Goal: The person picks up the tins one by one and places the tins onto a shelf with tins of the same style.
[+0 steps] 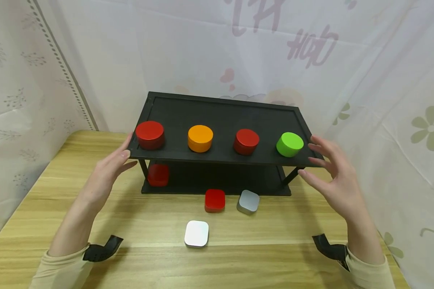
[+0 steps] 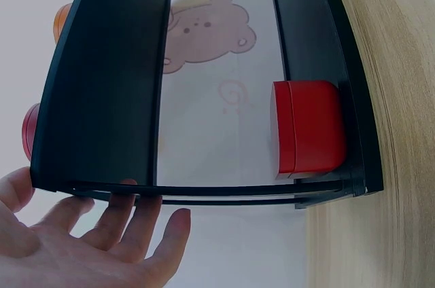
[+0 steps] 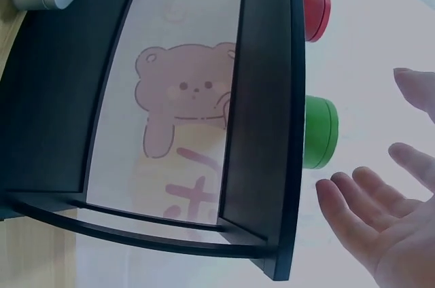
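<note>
A black two-tier shelf (image 1: 220,116) stands on the wooden table. My left hand (image 1: 110,170) holds the left front corner of its upper tier, thumb at the edge and fingers around the end. In the left wrist view, those fingers (image 2: 139,227) overlap the end bar. My right hand (image 1: 334,176) is beside the right end, fingers spread and nothing in them; the right wrist view shows a gap between its fingertips and the shelf. Along the upper tier's front sit a red round tin (image 1: 150,135), an orange one (image 1: 200,139), another red one (image 1: 246,141) and a green one (image 1: 289,144).
A red square tin (image 1: 158,175) sits at the lower tier's left end. Before the shelf on the table (image 1: 256,261) lie another red square tin (image 1: 215,200), a grey one (image 1: 248,202) and a white one (image 1: 197,233). Printed cloth (image 1: 202,48) hangs behind and at both sides.
</note>
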`<act>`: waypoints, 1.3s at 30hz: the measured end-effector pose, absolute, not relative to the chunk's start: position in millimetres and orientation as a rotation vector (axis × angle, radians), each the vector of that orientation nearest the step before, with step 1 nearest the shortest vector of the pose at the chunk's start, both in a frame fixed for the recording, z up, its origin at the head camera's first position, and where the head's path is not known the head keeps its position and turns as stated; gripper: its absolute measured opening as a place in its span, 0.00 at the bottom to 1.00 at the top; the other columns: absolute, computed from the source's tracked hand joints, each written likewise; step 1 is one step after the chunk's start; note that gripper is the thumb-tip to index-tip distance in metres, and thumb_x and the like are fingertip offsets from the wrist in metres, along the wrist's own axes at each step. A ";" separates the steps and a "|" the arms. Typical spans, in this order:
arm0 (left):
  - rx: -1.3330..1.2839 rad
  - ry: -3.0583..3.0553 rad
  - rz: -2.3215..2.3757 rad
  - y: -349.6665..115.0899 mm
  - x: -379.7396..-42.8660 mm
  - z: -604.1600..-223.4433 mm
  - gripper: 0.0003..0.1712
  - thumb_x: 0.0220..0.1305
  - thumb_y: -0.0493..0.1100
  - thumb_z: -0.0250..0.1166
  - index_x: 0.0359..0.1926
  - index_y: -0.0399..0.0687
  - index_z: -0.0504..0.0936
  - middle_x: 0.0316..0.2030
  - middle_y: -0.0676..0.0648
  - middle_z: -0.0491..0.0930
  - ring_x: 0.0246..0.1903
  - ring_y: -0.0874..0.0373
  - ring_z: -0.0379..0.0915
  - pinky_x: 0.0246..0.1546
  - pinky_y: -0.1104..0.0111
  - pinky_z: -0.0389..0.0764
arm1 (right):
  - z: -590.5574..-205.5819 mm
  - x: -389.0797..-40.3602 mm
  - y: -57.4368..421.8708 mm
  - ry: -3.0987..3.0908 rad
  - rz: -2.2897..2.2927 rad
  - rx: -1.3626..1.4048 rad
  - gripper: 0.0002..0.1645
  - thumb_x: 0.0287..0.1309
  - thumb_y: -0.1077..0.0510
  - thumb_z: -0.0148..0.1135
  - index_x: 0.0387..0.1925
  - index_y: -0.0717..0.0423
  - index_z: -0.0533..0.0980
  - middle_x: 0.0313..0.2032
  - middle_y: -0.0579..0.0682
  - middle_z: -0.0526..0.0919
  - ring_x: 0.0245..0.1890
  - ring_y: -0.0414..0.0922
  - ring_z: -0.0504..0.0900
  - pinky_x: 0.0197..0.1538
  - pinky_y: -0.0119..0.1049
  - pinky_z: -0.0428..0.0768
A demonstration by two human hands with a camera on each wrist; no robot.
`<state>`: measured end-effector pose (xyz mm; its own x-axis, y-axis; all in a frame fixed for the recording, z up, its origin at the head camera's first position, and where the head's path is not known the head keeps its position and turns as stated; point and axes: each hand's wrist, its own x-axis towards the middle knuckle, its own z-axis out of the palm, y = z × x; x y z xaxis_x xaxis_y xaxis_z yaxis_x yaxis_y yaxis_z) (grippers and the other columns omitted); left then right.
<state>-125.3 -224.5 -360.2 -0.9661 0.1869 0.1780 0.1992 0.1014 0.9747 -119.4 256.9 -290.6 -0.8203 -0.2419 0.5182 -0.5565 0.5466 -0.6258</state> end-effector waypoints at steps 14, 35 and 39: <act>-0.425 -2.320 -2.056 -225.6 -125.4 -360.0 0.26 0.75 0.48 0.42 0.72 0.62 0.53 0.74 0.60 0.46 0.72 0.67 0.42 0.56 0.83 0.66 | -284.3 -90.4 236.0 -2.424 1.149 0.746 0.37 0.37 0.81 0.67 0.55 0.68 0.70 0.50 0.57 0.76 0.52 0.43 0.76 0.53 0.27 0.78; -0.417 -2.333 -2.050 -224.2 -125.9 -359.2 0.26 0.75 0.49 0.42 0.71 0.60 0.55 0.74 0.59 0.46 0.73 0.67 0.40 0.56 0.83 0.67 | -350.0 -109.1 216.1 -2.648 1.095 0.883 0.35 0.46 0.58 0.73 0.57 0.39 0.70 0.52 0.38 0.76 0.53 0.38 0.76 0.53 0.30 0.78; -0.421 -2.325 -2.058 -224.8 -125.1 -359.5 0.26 0.75 0.48 0.41 0.72 0.60 0.54 0.74 0.59 0.45 0.73 0.67 0.40 0.56 0.83 0.67 | -354.3 -111.5 207.0 -2.703 1.118 0.882 0.32 0.49 0.54 0.72 0.56 0.38 0.70 0.52 0.37 0.76 0.53 0.35 0.75 0.54 0.33 0.78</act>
